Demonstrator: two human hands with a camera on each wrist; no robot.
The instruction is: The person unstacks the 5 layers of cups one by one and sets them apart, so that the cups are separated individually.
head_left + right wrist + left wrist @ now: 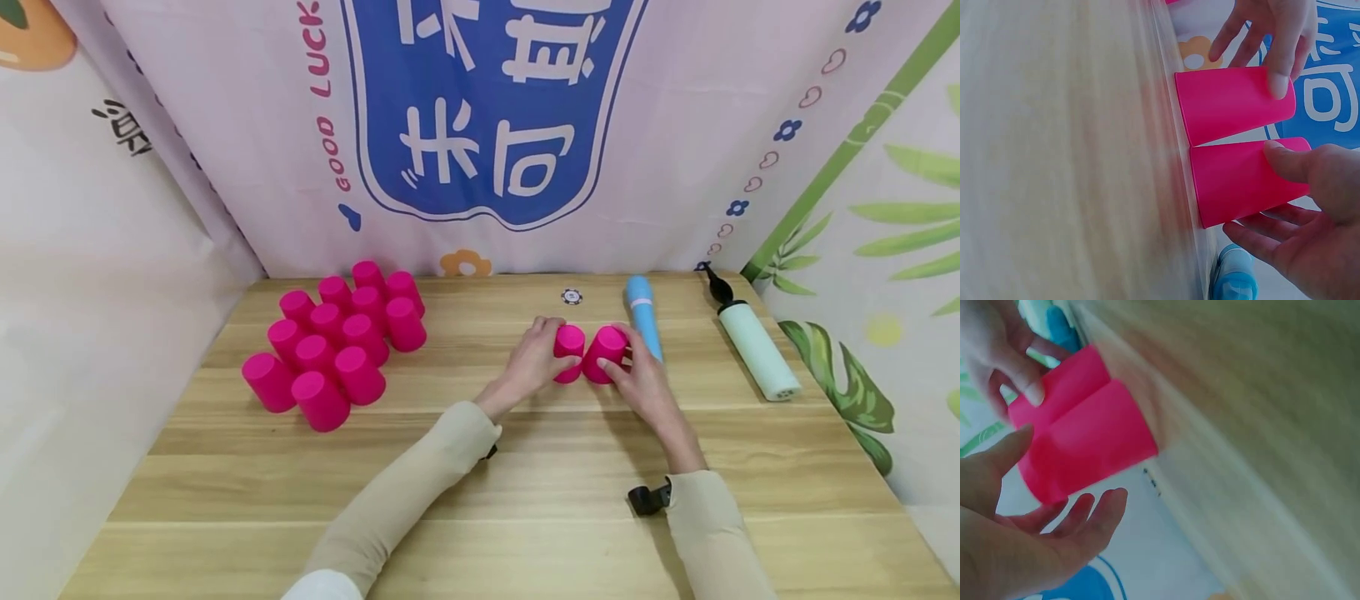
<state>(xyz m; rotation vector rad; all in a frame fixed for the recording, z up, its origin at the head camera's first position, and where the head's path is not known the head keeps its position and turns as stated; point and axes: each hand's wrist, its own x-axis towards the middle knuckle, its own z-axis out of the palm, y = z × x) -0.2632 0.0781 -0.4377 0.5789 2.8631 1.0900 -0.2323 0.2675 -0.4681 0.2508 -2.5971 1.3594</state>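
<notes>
Two pink cups stand upside down, side by side, on the wooden table. My left hand point(529, 360) holds the left pink cup point(569, 342) near its narrow upper end, thumb on the near side. Around the right pink cup point(603, 354), my right hand point(647, 385) has its thumb in front and fingers on the outer side. In the right wrist view the rims of the left cup point(1229, 103) and right cup point(1241, 181) meet at the tabletop, with a narrow gap higher up. The left wrist view shows my left fingers point(1100, 519) curving beneath the cup.
Several more pink cups point(315, 354) stand upside down in a cluster at the left. A poker chip point(572, 297) lies behind my hands. To the right are a blue cylindrical object point(643, 312) and a pale green hand pump point(757, 350). Printed cloth point(675, 167) hangs behind the wooden table point(555, 533).
</notes>
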